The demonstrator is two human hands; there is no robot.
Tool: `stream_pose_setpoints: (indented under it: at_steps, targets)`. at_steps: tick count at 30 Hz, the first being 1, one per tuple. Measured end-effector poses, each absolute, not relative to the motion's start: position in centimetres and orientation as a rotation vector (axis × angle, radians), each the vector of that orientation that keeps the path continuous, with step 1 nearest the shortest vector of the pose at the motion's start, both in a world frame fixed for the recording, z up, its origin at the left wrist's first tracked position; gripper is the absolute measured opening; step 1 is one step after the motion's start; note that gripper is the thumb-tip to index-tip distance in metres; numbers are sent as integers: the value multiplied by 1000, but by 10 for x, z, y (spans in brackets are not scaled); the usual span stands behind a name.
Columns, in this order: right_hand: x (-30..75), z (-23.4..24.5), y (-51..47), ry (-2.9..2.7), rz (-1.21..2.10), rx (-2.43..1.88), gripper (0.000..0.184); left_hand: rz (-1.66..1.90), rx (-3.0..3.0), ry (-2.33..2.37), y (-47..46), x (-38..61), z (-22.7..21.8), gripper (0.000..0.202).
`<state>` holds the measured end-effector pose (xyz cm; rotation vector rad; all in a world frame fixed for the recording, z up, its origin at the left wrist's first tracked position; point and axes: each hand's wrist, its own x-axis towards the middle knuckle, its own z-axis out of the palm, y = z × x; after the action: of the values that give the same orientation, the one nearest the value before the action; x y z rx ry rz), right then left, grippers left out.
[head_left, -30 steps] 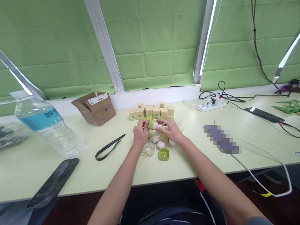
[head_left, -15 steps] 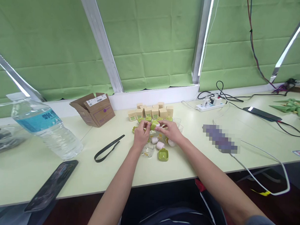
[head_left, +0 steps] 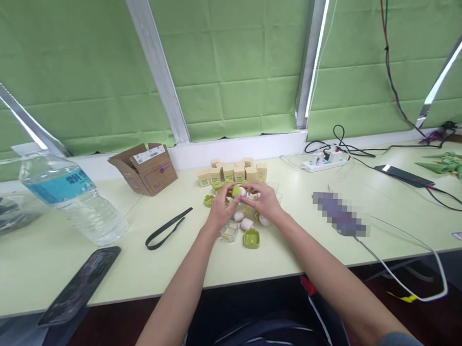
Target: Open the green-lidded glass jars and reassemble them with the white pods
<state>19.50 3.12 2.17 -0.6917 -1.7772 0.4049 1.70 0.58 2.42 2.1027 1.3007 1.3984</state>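
Observation:
My left hand (head_left: 222,209) has its fingers closed round a small green cap (head_left: 236,190). From the right, my right hand (head_left: 267,201) pinches the whitish plug-like piece (head_left: 243,192) at the cap's end; whether the two are joined I cannot tell. Below them on the table lie pinkish-white pieces (head_left: 246,224) and a clear square container (head_left: 229,231). Nearest me is a green square cap (head_left: 251,238), hollow side up. Another green cap (head_left: 209,200) rests left of my left hand. My hands hide part of the cluster behind them.
Several small tan boxes (head_left: 228,172) stand behind the hands. An open cardboard box (head_left: 149,170), a black strap (head_left: 167,229), a water bottle (head_left: 75,197) and a phone (head_left: 81,284) are to the left. A power strip (head_left: 323,164) and cables lie to the right.
My left fingers have shifted round the green cap, with the thumb now in front of it. The cap has turned a little between my hands.

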Motion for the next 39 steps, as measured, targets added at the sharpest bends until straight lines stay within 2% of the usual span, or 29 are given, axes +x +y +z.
stream_pose_setpoints:
  at_steps: [9,16,23,30,39]
  targets:
    - [195,19,33,-1822,394,-637,33,1355,2093,1324,7,13,24,45]
    - [195,22,30,-1887,421,-632,35,1373,2198,1303,7,14,22,37]
    - [194,18,33,-1896,455,-659,41,1338,2186,1320,7,14,24,42]
    - [194,18,33,-1845,383,-640,36,1307,2206,1359,8,14,23,43]
    - [194,19,32,-1924,436,-625,29,1266,2222,1426,10,14,21,31]
